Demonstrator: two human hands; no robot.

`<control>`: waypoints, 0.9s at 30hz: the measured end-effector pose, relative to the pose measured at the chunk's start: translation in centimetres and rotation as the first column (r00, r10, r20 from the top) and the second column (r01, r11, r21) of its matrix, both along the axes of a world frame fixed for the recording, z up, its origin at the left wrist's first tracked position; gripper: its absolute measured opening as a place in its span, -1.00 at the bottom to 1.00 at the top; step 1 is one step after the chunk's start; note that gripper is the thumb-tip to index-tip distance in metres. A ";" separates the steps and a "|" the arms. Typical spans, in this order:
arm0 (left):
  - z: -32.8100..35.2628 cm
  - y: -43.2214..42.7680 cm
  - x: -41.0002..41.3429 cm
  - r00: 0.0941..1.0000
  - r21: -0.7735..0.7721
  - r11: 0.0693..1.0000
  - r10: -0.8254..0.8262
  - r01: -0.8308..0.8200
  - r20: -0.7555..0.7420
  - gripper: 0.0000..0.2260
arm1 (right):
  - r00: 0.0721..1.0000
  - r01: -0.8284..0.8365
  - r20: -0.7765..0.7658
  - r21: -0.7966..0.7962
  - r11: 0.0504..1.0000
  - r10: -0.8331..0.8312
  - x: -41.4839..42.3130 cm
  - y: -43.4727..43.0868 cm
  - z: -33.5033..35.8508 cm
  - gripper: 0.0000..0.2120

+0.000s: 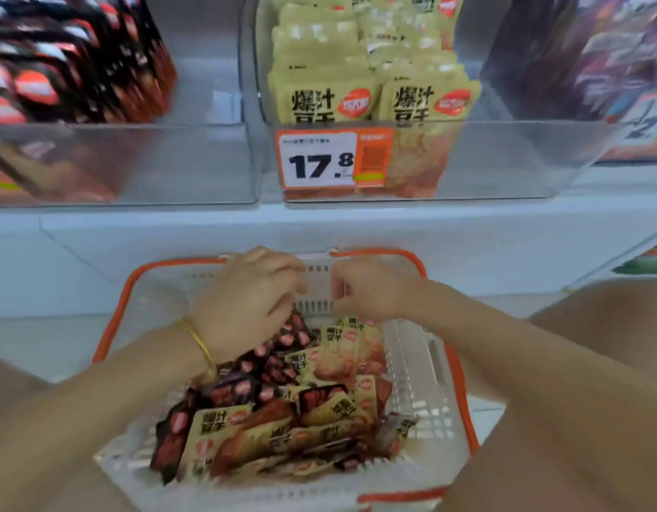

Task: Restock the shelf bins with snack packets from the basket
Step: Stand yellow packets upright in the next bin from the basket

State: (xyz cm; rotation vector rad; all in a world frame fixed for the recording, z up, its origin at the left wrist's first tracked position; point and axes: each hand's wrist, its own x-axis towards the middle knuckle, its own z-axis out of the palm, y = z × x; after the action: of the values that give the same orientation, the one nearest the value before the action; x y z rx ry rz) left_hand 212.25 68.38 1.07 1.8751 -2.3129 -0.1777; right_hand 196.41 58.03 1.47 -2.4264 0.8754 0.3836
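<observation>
Down low, basket [415, 367] sits just below the shelf [319, 227], far rim near the shelf front. Left bin [194, 160] has open room on its right side; middle bin [504, 157] has open room right of its beige stock. Packets [282, 419] lie heaped in the basket. Left hand [245, 293] and right hand [371, 290] hang over the basket's far end, close together, wrists bent, fingers curled down; grip hidden on both, cannot tell

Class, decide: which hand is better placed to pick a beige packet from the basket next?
Probably the right hand: it sits directly above the beige packets at the far end of the basket, while the left hand is over the dark red packets.
</observation>
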 end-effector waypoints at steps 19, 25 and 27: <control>-4.4 -0.9 3.8 0.979 0.156 0.967 0.203 -0.199 -0.010 -0.73 | 0.882 0.289 -0.380 -0.033 0.957 -0.280 1.5 -0.8 -23.2 -0.51; -4.7 -1.3 3.2 0.970 0.305 0.924 0.242 -0.229 -0.003 -0.74 | 0.948 0.227 -0.258 0.143 0.963 -0.185 3.1 -1.7 -18.0 -0.94; -4.8 -1.3 2.6 0.958 0.383 0.893 0.280 -0.237 -0.061 -0.70 | 0.972 0.160 -0.199 0.191 0.969 -0.121 3.4 -1.9 -14.2 -0.86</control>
State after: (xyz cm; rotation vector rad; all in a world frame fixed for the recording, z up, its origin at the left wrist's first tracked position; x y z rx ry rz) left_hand 214.89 67.07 -3.77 2.2563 -2.0337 -0.7157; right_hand 199.83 56.09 -12.71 -2.1491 1.0276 0.6234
